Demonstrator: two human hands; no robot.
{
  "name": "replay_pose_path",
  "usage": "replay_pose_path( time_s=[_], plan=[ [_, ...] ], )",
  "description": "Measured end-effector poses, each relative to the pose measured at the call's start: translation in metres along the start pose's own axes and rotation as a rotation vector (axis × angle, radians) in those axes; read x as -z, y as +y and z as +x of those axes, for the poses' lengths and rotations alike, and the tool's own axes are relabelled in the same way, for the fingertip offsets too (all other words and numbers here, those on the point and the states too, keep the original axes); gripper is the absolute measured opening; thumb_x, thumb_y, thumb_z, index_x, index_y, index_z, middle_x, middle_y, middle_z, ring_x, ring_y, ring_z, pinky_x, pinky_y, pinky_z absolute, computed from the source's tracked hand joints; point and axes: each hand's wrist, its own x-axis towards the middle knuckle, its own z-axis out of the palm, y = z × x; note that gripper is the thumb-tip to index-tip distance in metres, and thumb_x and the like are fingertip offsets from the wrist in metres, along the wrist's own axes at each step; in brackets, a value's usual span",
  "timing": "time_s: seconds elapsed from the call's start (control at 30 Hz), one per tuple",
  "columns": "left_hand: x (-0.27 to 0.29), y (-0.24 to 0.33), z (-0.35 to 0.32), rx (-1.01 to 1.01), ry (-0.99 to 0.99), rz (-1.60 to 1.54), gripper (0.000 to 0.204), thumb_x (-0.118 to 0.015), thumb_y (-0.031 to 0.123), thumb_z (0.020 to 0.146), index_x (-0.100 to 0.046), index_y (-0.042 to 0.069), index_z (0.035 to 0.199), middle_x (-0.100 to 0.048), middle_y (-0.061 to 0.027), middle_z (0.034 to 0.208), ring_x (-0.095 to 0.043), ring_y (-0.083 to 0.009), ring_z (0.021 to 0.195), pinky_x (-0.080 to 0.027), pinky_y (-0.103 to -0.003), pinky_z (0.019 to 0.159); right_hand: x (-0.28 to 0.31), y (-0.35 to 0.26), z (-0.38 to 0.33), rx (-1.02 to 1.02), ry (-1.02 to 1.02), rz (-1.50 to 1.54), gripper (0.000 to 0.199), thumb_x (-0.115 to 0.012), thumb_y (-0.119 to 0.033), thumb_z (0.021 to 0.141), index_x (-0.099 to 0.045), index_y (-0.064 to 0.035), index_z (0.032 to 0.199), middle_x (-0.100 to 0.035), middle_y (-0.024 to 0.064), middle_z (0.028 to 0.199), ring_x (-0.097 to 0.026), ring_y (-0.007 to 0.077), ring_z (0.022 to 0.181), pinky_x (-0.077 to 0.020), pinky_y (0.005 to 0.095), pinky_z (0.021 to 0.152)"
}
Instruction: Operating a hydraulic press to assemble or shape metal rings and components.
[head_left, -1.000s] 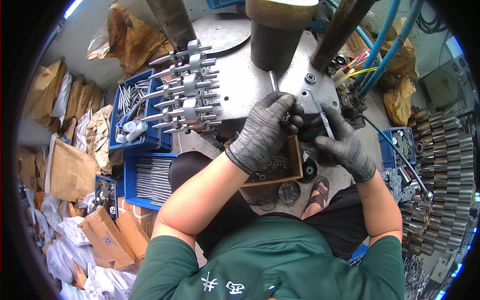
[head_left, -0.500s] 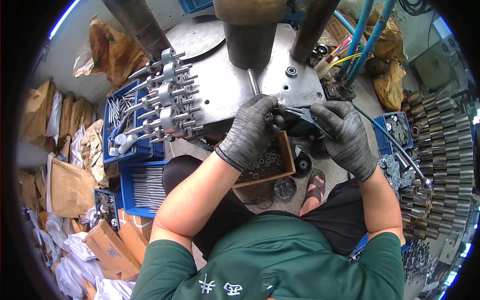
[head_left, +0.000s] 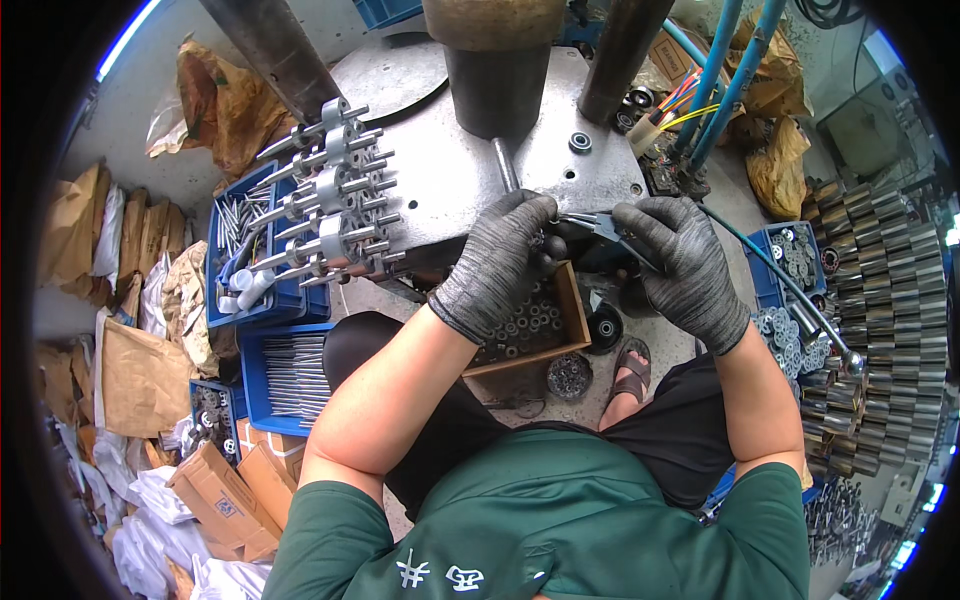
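Nearest the camera, over the lap: one wooden box (head_left: 560,335) of small dark ring-shaped metal parts, with a round dark part (head_left: 569,377) lying on the floor just below it. Above the box: left hand (head_left: 497,262), grey knit glove, fingers curled narrow around a small dark part (head_left: 553,246) pinched at the fingertips; right hand (head_left: 683,268), same glove, closed on a pair of pliers (head_left: 600,226) whose tips meet the small dark part between the two hands. To the left: blue trays (head_left: 262,300) of thin steel pins; one rack of finished shaft assemblies (head_left: 330,215) resting on the machine's edge. Beyond the hands: grey metal press table (head_left: 440,170), dark ram column (head_left: 495,70) standing over it. Far right: stacked rows of toothed metal cylinders (head_left: 870,330). Risk, as judged: the part is held only by gloved fingertips and plier tips, so a slip could drop it into the box among look-alike pieces, or nip the glove.
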Motion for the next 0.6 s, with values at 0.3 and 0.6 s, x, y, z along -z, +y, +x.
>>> replay_pose_path(
  time_s=[0.3, 0.6],
  plan=[
    [0.0, 0.003, -0.007, -0.014, 0.024, 0.107, 0.012, -0.06, 0.018, 0.099, -0.058, 0.006, 0.098, -0.06, -0.0068, 0.087, -0.057, -0.0107, 0.067, -0.049, -0.021, 0.054, 0.0, -0.003, 0.003, 0.073, -0.03, -0.072, 0.059, -0.087, -0.02, 0.064, -0.071, -0.0116, 0.119, -0.068, 0.0094, 0.103, -0.063, 0.0332, 0.091, -0.0516, 0.0448, 0.078],
    [0.019, 0.0, -0.017, -0.02, 0.013, -0.057, 0.017, -0.061, 0.018, 0.099, -0.058, 0.004, 0.108, -0.062, -0.0054, 0.087, -0.059, -0.0108, 0.066, -0.05, -0.025, 0.054, 0.0, -0.015, 0.006, 0.097, 0.02, 0.029, 0.052, -0.083, -0.013, 0.068, -0.071, -0.0112, 0.118, -0.068, 0.0113, 0.102, -0.064, 0.034, 0.089, -0.0527, 0.0443, 0.077]
  ],
)
